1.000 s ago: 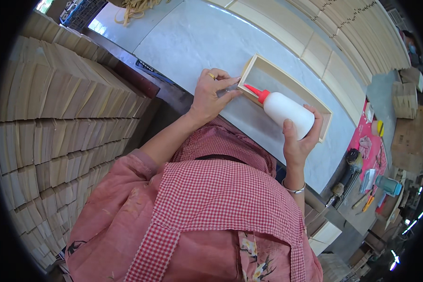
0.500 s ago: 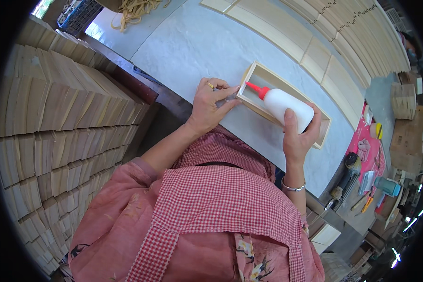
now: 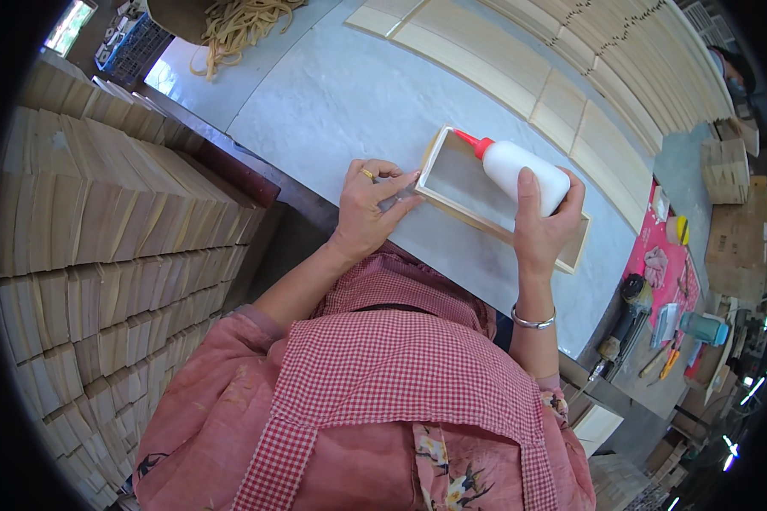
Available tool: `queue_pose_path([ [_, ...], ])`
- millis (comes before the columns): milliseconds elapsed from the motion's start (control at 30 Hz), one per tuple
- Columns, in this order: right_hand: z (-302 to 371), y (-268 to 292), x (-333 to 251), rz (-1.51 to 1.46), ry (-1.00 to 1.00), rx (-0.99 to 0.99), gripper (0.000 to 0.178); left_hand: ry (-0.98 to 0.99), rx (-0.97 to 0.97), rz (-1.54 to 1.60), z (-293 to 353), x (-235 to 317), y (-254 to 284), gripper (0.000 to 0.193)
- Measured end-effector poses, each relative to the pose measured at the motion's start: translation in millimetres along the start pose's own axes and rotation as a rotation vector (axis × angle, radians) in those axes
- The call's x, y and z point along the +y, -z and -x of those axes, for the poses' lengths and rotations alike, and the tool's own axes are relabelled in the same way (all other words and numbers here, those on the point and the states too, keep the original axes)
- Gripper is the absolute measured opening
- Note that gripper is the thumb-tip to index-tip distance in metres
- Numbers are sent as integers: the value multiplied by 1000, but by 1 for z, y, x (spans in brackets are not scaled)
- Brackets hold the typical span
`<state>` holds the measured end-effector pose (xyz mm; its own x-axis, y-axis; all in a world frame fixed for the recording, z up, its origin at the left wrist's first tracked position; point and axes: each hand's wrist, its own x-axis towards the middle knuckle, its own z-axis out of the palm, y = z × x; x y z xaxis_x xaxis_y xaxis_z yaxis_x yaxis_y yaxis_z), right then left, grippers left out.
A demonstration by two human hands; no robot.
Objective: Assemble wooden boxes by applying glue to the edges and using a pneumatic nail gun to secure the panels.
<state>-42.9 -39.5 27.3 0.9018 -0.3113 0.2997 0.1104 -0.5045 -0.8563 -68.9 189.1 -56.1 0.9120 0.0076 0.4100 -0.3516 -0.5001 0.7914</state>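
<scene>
My right hand (image 3: pixel 547 213) is wrapped round a white squeeze glue bottle (image 3: pixel 520 170) with a red nozzle. The bottle lies tilted above a long, narrow wooden box frame (image 3: pixel 469 220), its nozzle tip by the frame's far left corner. With thumb and fingers closed, my left hand (image 3: pixel 373 204) pinches the frame's near left corner. The frame rests on the pale marbled tabletop (image 3: pixel 315 111). Part of the frame's right side is hidden behind the bottle and my right hand.
Stacked wooden boards (image 3: pixel 102 187) rise at the left. Thin wooden panels (image 3: pixel 477 60) line the table's far side. Tan bands (image 3: pixel 239 30) lie at the far left. A power tool (image 3: pixel 626 319) and an orange-handled tool (image 3: pixel 671 362) lie at the right by a pink cloth (image 3: pixel 656 264).
The glue bottle's nozzle has gone from the middle of the frame's left end to its far corner. In the picture, frame and left hand sit slightly further left and lower.
</scene>
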Motion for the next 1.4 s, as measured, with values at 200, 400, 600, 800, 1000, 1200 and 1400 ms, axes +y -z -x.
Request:
queue_pose_path([
  [200, 3, 31, 8, 50, -42, 77, 45, 1, -7, -28, 0, 1, 1, 37],
  [400, 5, 70, 21, 97, -102, 178, 45, 20, 0, -18, -1, 3, 0, 37],
  [600, 9, 104, 33, 113, -162, 249, 45, 33, 10, -5, -2, 5, -1, 39],
  [800, 12, 138, 60, 198, -169, 337, 46, 69, -15, 23, -2, 8, 0, 41],
  [1000, 15, 165, 78, 279, -82, 418, 44, 76, -27, 20, -1, 7, 0, 41],
  [1200, 19, 178, 83, 311, -78, 452, 43, 81, -20, 23, 1, 5, -1, 41],
  [1400, 39, 187, 56, 278, -235, 412, 44, 70, -22, 11, 2, 4, -2, 42],
])
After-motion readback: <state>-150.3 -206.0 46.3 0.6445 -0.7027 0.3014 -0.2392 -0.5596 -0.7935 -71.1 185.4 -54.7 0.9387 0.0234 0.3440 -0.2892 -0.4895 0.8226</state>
